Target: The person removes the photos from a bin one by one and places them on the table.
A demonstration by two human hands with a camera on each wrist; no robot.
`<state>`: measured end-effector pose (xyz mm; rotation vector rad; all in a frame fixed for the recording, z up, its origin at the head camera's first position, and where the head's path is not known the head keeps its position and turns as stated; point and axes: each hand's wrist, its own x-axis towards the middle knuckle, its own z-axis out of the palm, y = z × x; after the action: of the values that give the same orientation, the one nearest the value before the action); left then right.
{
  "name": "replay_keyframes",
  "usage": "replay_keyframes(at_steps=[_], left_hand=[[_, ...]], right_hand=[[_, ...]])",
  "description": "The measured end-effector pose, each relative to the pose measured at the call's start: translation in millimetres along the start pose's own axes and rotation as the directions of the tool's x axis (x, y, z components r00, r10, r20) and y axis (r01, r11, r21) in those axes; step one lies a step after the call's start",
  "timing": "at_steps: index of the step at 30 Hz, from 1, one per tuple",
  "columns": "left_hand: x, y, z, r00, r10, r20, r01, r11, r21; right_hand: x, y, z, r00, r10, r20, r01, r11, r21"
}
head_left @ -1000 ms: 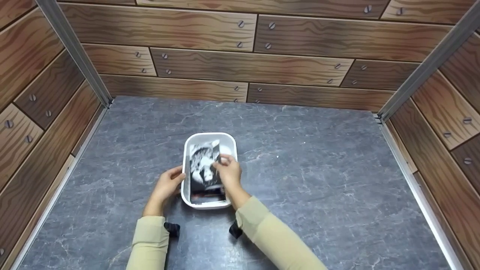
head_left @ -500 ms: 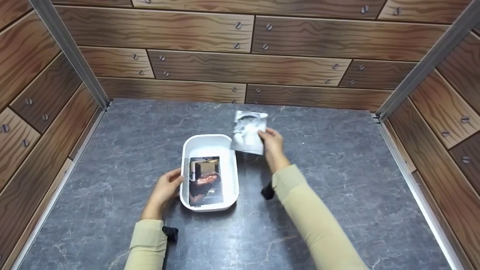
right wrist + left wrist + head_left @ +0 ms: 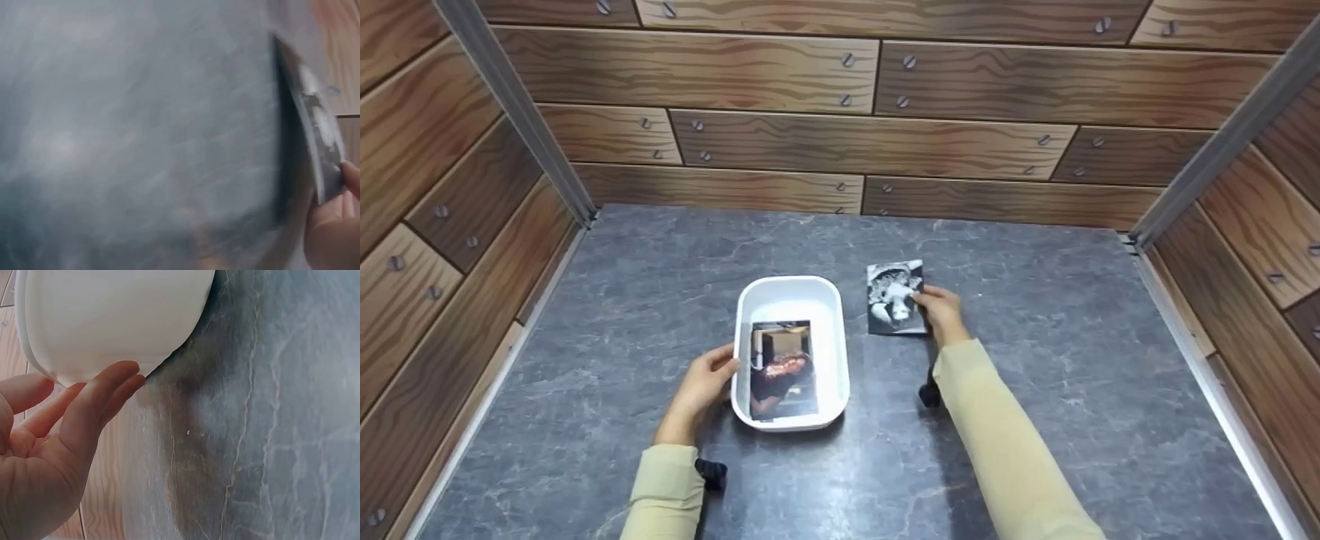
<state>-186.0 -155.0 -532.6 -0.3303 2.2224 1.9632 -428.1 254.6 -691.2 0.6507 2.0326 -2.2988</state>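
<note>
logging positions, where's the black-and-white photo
In the head view, the black-and-white photo is right of the tub, pinched by the right hand.

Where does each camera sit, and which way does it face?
Head: on the head, facing forward and down at the white tub and monochrome photo; left hand, right hand and sleeves show.
Left wrist: on that wrist, facing the white tub; the left hand shows.
Right wrist: on that wrist, facing the grey surface and monochrome photo; part of the right hand shows.
Head and left wrist share white tub, left hand.
</note>
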Motion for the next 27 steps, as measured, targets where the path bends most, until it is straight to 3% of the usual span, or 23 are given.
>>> replay_keyframes(at_steps=[3, 5, 9, 10, 13, 16, 17, 19, 21, 24, 27], left_hand=[[0.9, -1.2, 4.3, 1.0, 0.003, 0.01, -0.003, 1.0, -0.013], [1.0, -0.9, 4.7, 1.0, 0.006, 0.008, -0.006, 1.0, -0.016], [0.7, 0.5, 2.5, 1.0, 0.004, 0.008, -0.004, 1.0, -0.005], [0.5, 0.7, 1.8, 1.0, 0.0, 0.009, 0.0, 1.0, -0.001], [-0.1, 0.9, 0.1, 1.0, -0.005, 0.01, 0.005, 1.0, -0.002], [-0.9, 0.8, -0.7, 1.0, -0.005, 0.022, 0.005, 1.0, -0.009], [-0.9, 0.3, -0.9, 1.0, -0.004, 0.026, 0.004, 1.0, -0.007], [-2.5, -1.4, -1.6, 1.0, -0.013, 0.025, 0.013, 1.0, 0.001], [-3.9, -3.3, -2.2, 1.0, -0.023, 0.016, 0.022, 1.0, 0.011], [-4.0, -2.8, -1.9, 0.999, -0.031, 0.011, 0.03, 0.999, 0.021], [-2.5, -1.0, -0.7, 0.999, -0.037, 0.027, 0.037, 0.999, 0.023]], right_hand=[[-9.6, 3.7, -6.2, 0.984, -0.128, -0.125, 0.115, 0.987, -0.113], [-24.9, -5.0, -4.3, 0.973, -0.171, -0.156, 0.133, 0.965, -0.227], [-68.6, -37.2, 7.6, 0.959, -0.233, -0.163, 0.15, 0.902, -0.405], [-73.7, -40.5, 9.1, 0.952, -0.267, -0.152, 0.185, 0.893, -0.41], [-99.5, -60.6, 19.1, 0.946, -0.284, -0.155, 0.189, 0.874, -0.448], [-120.3, -74.7, 27.1, 0.933, -0.329, -0.147, 0.215, 0.835, -0.507], [-133.8, -85.1, 31.5, 0.943, -0.3, -0.147, 0.175, 0.818, -0.548], [-140.9, -87.8, 34.8, 0.945, -0.3, -0.127, 0.178, 0.801, -0.571], [-145.5, -89.1, 37.3, 0.96, -0.255, -0.111, 0.146, 0.802, -0.579], [-136.8, -88.3, 33.1, 0.984, -0.167, -0.057, 0.111, 0.836, -0.538], [-94.3, -66.5, 18.8, 0.984, -0.175, -0.021, 0.15, 0.895, -0.42]])
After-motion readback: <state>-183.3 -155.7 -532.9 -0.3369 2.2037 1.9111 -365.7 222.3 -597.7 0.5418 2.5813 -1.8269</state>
